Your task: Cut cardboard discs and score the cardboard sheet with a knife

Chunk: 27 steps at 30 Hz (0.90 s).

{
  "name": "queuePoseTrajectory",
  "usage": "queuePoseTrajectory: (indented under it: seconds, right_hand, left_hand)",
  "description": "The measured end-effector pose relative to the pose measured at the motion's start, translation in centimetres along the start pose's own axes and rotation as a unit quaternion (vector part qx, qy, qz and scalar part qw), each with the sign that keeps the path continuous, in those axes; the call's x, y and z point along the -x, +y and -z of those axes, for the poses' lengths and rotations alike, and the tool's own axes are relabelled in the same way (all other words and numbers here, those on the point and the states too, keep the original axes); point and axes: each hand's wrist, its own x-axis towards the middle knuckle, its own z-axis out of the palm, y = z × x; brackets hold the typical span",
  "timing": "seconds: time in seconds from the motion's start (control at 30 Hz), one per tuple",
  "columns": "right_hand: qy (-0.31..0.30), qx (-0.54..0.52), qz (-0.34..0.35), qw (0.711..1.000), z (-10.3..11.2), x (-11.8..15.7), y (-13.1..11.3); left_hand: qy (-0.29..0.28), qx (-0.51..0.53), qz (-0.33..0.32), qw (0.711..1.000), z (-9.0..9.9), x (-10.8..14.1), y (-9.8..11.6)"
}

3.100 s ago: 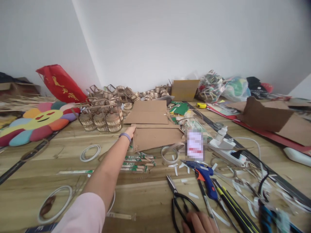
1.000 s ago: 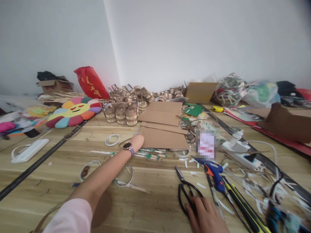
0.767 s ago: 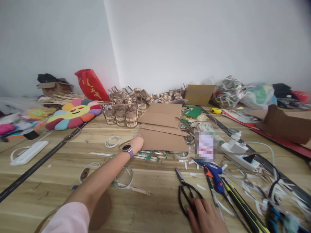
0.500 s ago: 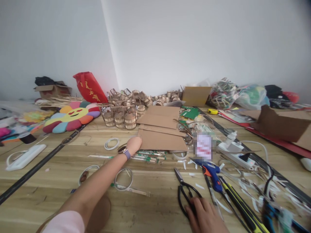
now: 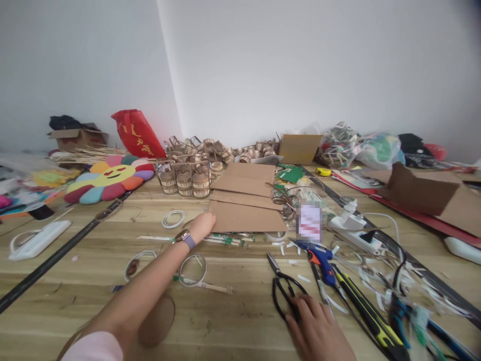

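My left hand (image 5: 203, 225), a watch on its wrist, is closed at the left edge of a folded sheet of brown cardboard (image 5: 244, 216); its fingertips are mostly hidden. Under the cardboard's front edge lie thin strips with green print (image 5: 229, 240). My right hand (image 5: 315, 323) lies with its fingers loosely stretched over the black handles of a pair of scissors (image 5: 278, 273), whose blades point away from me. Beside it are a blue hot glue gun (image 5: 325, 265) and a yellow-and-black utility knife (image 5: 366, 306). A white ring with a strip tail (image 5: 193, 271) lies near my left forearm.
Small woven baskets (image 5: 184, 183) stand behind the cardboard. A flower cushion (image 5: 112, 175) and a white power strip (image 5: 41, 240) are at left. Another power strip (image 5: 356, 234) with cables, scraps and blue-handled pliers (image 5: 400, 316) crowd the right. A round brown disc (image 5: 158, 321) lies near the front.
The view has shifted slightly. My left hand stays at the cardboard's edge and my right hand stays on the scissors, its fingers a little more stretched out.
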Motion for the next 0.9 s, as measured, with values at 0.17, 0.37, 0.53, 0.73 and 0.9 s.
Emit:
queuePoseTrajectory:
  seconds: [0.17, 0.37, 0.53, 0.73, 0.9]
  right_hand:
    - [0.019, 0.002, -0.035, 0.999, 0.5, 0.1, -1.0]
    - [0.017, -0.029, -0.066, 0.997, 1.9, -1.0, -1.7]
    - [0.04, -0.03, -0.081, 0.995, 3.1, -2.1, -1.9]
    - [0.038, -0.082, -0.134, 0.987, 3.6, -2.6, -2.2]
    - [0.02, -0.155, -0.242, 0.958, 3.6, -1.9, -1.6]
  left_hand:
    - [-0.005, -0.018, 0.013, 1.0, -0.4, 3.0, -0.2]
    - [-0.016, -0.037, 0.021, 0.999, -0.5, 6.0, -0.7]
    - [-0.018, -0.055, 0.022, 0.998, -0.9, 8.3, -0.9]
    - [-0.018, -0.055, 0.013, 0.998, -1.3, 12.4, -0.4]
    - [-0.034, -0.058, 0.033, 0.997, -1.8, 15.4, 0.8]
